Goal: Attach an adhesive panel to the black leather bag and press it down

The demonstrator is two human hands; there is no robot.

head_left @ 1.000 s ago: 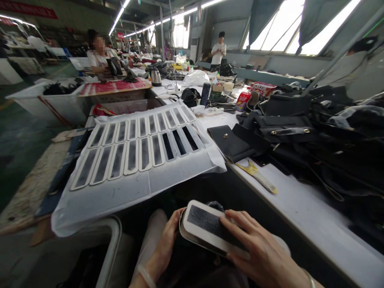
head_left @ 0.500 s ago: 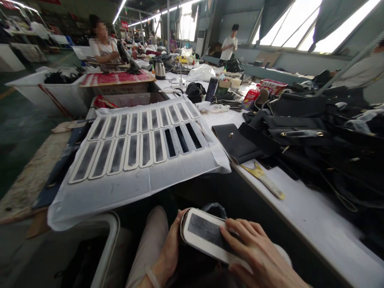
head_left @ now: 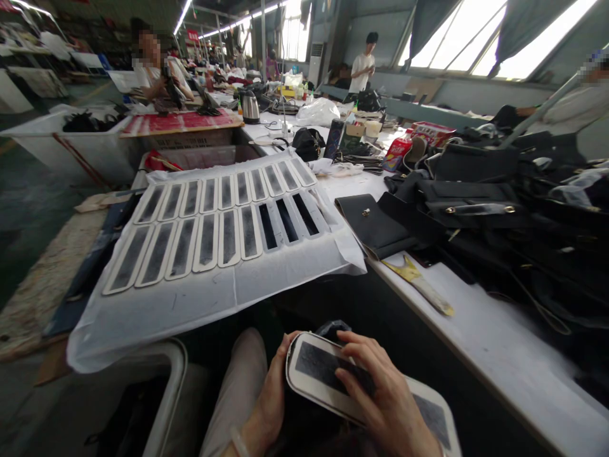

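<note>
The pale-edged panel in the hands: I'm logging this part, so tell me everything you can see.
The pale-edged panel is long, with rounded corners and an off-white border around a dark, mottled rectangle; it looks stiff, material unclear. It faces up, slanting toward the picture's lower right. The left hand holds its left end, and the right hand covers its middle.

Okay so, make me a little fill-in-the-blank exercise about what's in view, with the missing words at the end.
1. The left hand holds one end of the held piece, while the fingers of the ____ hand lie across its top.
2. The flat panels on the white sheet lie in ____ rows.
3. At the right end of the nearer row are ____ blacker strips.

Missing words: right; two; three.
</note>
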